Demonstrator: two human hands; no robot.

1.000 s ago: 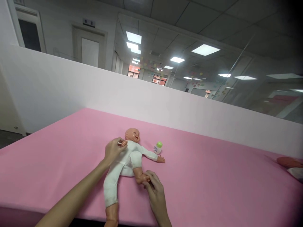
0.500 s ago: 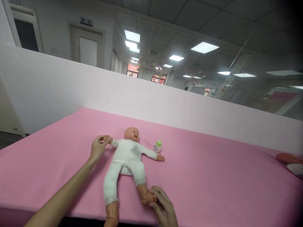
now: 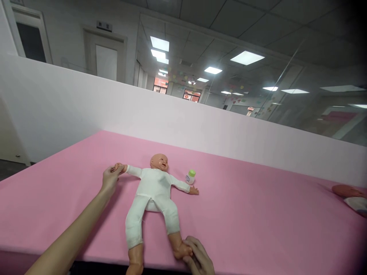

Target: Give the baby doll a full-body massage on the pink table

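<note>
A baby doll (image 3: 156,183) with a white cloth body lies on its back on the pink table (image 3: 246,214), its head toward the wall. My left hand (image 3: 111,178) pinches the doll's hand at the left, and that doll arm is stretched out sideways. At the near edge, my right hand (image 3: 198,255) grips the doll's foot on the right side between thumb and fingers. The doll's other foot hangs at the table's front edge. Beside the doll's free arm stands a small bottle (image 3: 190,177) with a green cap.
A low white wall (image 3: 177,122) with glass above it borders the table's far side. Another doll (image 3: 348,193), partly cut off, lies at the right edge. Behind the wall at the left is a door (image 3: 106,57).
My left hand has moved left, drawing the doll's arm out straighter. My right hand has shifted slightly down with the foot, and that leg is more extended.
</note>
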